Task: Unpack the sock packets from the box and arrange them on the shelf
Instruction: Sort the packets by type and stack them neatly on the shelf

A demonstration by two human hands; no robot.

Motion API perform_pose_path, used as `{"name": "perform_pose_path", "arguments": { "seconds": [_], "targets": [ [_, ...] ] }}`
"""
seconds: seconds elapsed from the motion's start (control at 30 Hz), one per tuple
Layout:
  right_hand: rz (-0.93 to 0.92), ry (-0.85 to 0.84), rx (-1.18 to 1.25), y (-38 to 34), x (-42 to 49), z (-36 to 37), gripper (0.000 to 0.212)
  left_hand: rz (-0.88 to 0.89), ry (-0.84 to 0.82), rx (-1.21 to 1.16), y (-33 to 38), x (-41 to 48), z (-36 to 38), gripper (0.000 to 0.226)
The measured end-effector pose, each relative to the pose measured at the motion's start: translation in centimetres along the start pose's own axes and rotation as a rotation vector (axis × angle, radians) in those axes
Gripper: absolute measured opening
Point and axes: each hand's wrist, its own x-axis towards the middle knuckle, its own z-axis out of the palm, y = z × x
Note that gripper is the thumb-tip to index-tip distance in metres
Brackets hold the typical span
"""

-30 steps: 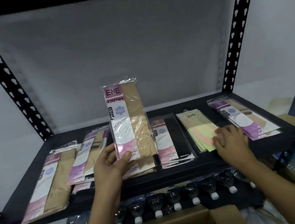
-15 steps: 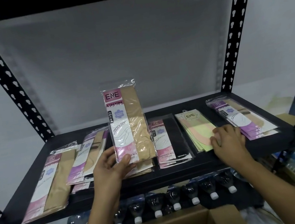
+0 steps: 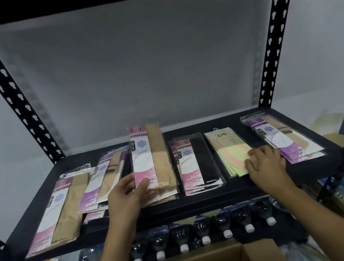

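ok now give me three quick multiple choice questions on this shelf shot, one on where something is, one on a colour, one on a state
1. Where does the right hand rest?
A. on the black sock packets
B. on the pale green packet stack
C. in the cardboard box

2. What colour are the socks in the packet that the left hand holds?
A. beige
B. black
C. red

3. What state is that packet in?
A. gripped at its lower end, top tilted up
B. lying loose and untouched
C. still inside the cardboard box

Answers:
1. B, its fingers lie on the lower end of the green stack.
2. A, beige fabric shows through the clear wrap.
3. A, the thumb lies across its lower front and its top stands above the other packets.
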Motion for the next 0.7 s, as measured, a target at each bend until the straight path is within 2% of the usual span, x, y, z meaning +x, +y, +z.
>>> {"name": "perform_pose_path", "arguments": {
  "seconds": [0.13,0.27,0.37,0.47,0.7],
  "targets": [
    [0.004,-0.004,0.0,0.1,0.0,0.0,0.031,-0.072,0.05,0.156,-0.3,0.7,-0.2,0.015],
    [0.004,-0.009,0.01,0.0,0.1,0.0,0.031,0.082,0.085,0.706,-0.1,0.8,-0.4,0.014],
    [0.005,-0.014,0.01,0.0,0.0,0.0,0.031,0.136,0.036,0.934,-0.4,0.8,-0.4,0.025],
    [0.002,-0.019,0.005,0.0,0.0,-0.1,0.031,0.133,-0.005,0.996,-0.9,1.2,-0.5,0.033],
    [0.008,-0.012,0.007,-0.1,-0.1,-0.1,0.031,0.179,-0.024,0.923,-0.9,0.8,-0.5,0.047]
  ]
}}
